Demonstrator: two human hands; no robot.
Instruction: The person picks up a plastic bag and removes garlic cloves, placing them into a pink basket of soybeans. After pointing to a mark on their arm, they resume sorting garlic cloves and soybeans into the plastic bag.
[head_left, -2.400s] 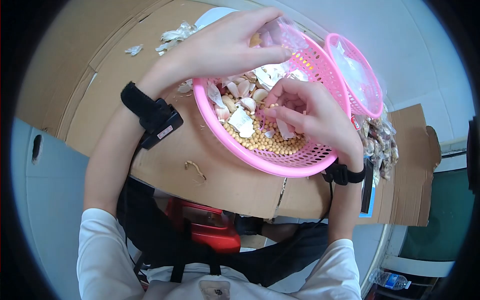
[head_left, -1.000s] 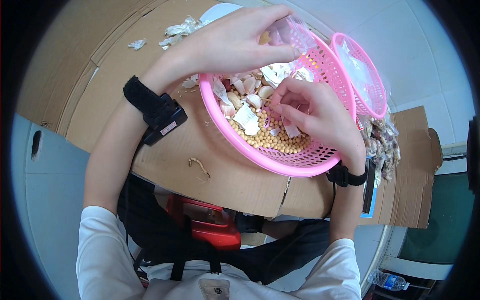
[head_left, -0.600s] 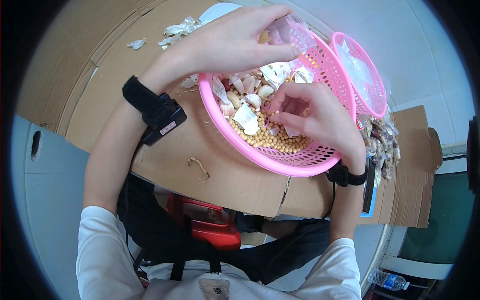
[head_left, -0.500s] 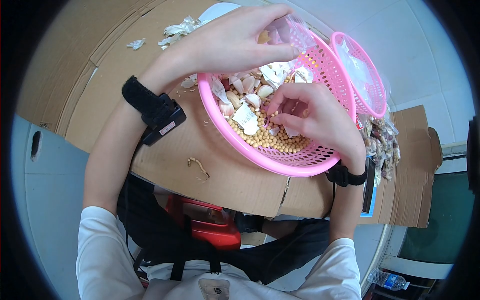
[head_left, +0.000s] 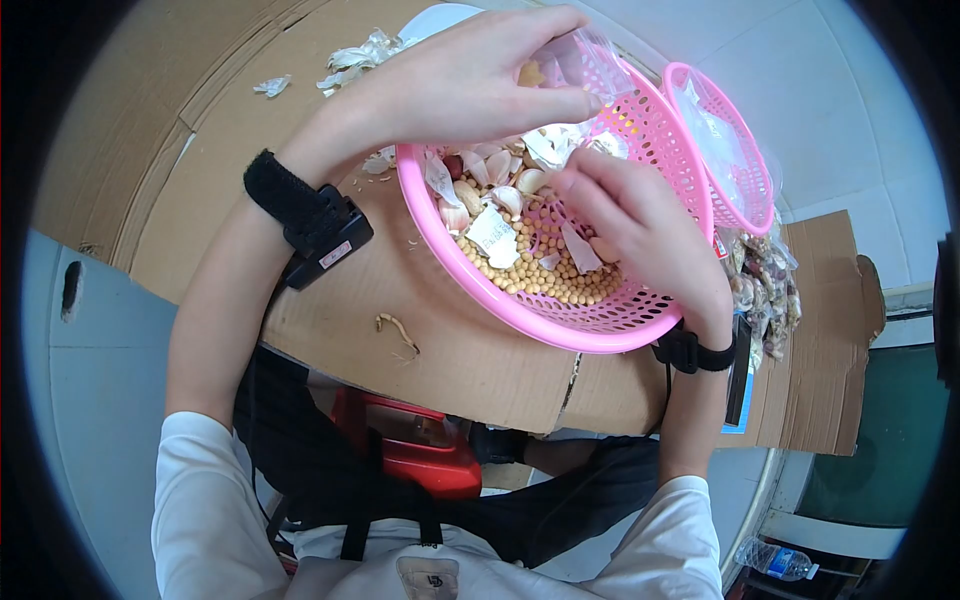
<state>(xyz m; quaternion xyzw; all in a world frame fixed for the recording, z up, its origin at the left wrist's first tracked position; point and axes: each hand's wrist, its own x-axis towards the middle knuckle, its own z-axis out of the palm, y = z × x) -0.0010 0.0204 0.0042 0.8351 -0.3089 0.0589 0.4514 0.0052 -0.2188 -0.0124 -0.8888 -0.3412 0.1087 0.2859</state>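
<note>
My left hand (head_left: pixel 490 85) grips a clear plastic bag (head_left: pixel 598 62) above the far side of a pink perforated basket (head_left: pixel 470 293). A few yellowish bits show inside the bag. Over the basket's right half, my right hand (head_left: pixel 640 225) is closed, thumb and fingers pinched together; whatever they hold is hidden. Soybeans (head_left: pixel 560 287) cover the basket's near bottom. Among them lie garlic cloves (head_left: pixel 508 202), a peanut in its shell (head_left: pixel 467 198), pale peel and a white scrap with printing (head_left: pixel 493 238).
A second pink basket (head_left: pixel 716 150) with clear plastic inside stands at the back right, bagged goods (head_left: pixel 765 290) beside it. Garlic skins (head_left: pixel 365 58) and a thin root-like piece (head_left: pixel 398 333) lie on the cardboard (head_left: pixel 330 320). A red stool (head_left: pixel 425 465) is below.
My right hand has lifted from the soybeans and shifted up toward the bag, its fingers now curled in. The left hand and bag have hardly moved.
</note>
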